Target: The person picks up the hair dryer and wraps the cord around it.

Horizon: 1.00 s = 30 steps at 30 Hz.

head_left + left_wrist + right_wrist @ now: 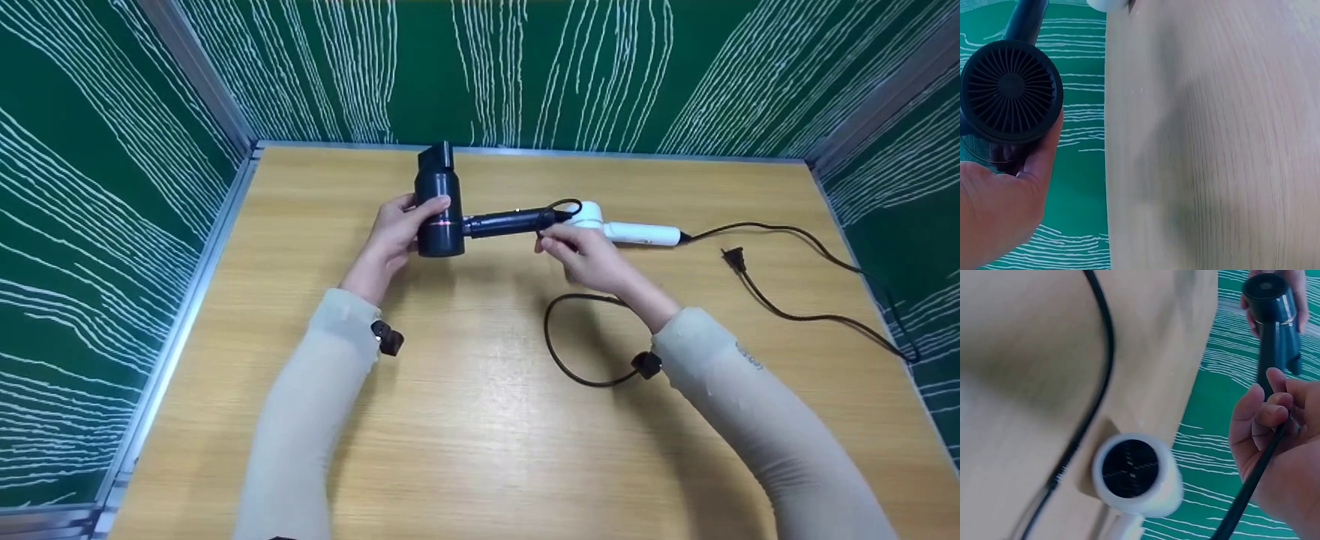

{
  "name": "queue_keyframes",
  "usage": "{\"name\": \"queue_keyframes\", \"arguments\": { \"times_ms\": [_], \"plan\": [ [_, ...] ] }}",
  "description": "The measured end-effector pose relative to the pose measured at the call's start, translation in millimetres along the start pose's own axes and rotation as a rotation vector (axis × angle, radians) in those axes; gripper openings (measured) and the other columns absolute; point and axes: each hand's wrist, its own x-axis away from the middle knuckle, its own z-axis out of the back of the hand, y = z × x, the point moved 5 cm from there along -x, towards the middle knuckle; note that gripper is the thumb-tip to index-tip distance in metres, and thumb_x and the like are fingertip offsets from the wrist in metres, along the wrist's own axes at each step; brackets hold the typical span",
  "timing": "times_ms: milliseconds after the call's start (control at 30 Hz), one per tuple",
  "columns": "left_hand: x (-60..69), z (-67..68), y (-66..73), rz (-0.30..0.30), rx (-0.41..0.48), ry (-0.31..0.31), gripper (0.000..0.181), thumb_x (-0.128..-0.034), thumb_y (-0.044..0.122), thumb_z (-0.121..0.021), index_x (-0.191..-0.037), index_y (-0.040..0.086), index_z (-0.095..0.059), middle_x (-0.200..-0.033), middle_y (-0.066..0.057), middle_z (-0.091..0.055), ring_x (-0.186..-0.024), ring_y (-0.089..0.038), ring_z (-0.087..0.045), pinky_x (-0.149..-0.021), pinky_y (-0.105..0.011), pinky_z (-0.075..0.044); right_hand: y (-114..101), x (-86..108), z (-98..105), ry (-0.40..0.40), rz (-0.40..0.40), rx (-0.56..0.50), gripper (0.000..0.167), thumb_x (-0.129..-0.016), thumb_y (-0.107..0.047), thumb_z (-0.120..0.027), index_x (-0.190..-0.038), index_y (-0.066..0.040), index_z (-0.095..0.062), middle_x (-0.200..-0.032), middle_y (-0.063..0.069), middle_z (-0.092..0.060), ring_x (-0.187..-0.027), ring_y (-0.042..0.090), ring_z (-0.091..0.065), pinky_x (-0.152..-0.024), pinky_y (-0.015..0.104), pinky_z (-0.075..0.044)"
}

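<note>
A black hair dryer [440, 217] is held above the table, its handle pointing right. My left hand [400, 229] grips its barrel, the thumb lying across the front. The left wrist view looks straight at the dryer's round vented end [1012, 90]. Near the handle's tip, my right hand [589, 257] pinches the dryer's black cord [551, 330], which loops by the handle end and hangs down in a curve. In the right wrist view the cord runs through the curled fingers [1264, 416]. Just behind this hand a white hair dryer [641, 233] lies on the table.
The white dryer's black cord [780, 227] trails to the table's right edge and curls back to a two-pin plug [735, 259]. Green walls with white wavy lines stand around the wooden table [465, 450] at the back and sides.
</note>
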Motion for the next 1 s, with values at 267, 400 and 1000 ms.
{"name": "queue_keyframes", "arguments": {
  "times_ms": [267, 400, 1000],
  "plan": [
    [1.5, -4.3, 0.3, 0.002, 0.011, -0.028, 0.076, -0.0923, 0.039, -0.085, -0.152, 0.005, -0.052, -0.138, -0.016, -0.064, -0.121, -0.031, -0.064, -0.104, -0.045, -0.056, 22.1, 7.9, -9.0, -0.045, -0.126, -0.218, 0.026, -0.113, -0.014, -0.055, -0.112, 0.004, -0.074, -0.084, 0.003, -0.062, -0.056, 0.009, -0.052, -0.054, 0.022, -0.045],
    [1.2, -5.5, 0.2, -0.006, 0.015, -0.042, 0.074, -0.0927, 0.038, -0.084, -0.151, 0.005, -0.053, -0.137, -0.017, -0.064, -0.120, -0.031, -0.064, -0.104, -0.047, -0.056, 28.2, 9.7, -9.0, -0.061, -0.165, -0.278, 0.027, -0.112, -0.014, -0.056, -0.113, 0.006, -0.074, -0.080, 0.000, -0.061, -0.056, 0.009, -0.052, -0.054, 0.024, -0.045],
    [4.5, -4.4, 2.2, 0.004, -0.004, -0.132, 0.066, -0.0953, 0.036, -0.081, -0.149, 0.005, -0.057, -0.137, -0.018, -0.065, -0.119, -0.031, -0.065, -0.103, -0.048, -0.057, 50.9, 10.1, -1.2, -0.043, -0.326, -0.493, 0.019, -0.105, -0.014, -0.069, -0.098, 0.001, -0.076, -0.077, 0.001, -0.070, -0.056, 0.012, -0.052, -0.052, 0.024, -0.046]
  ]
}}
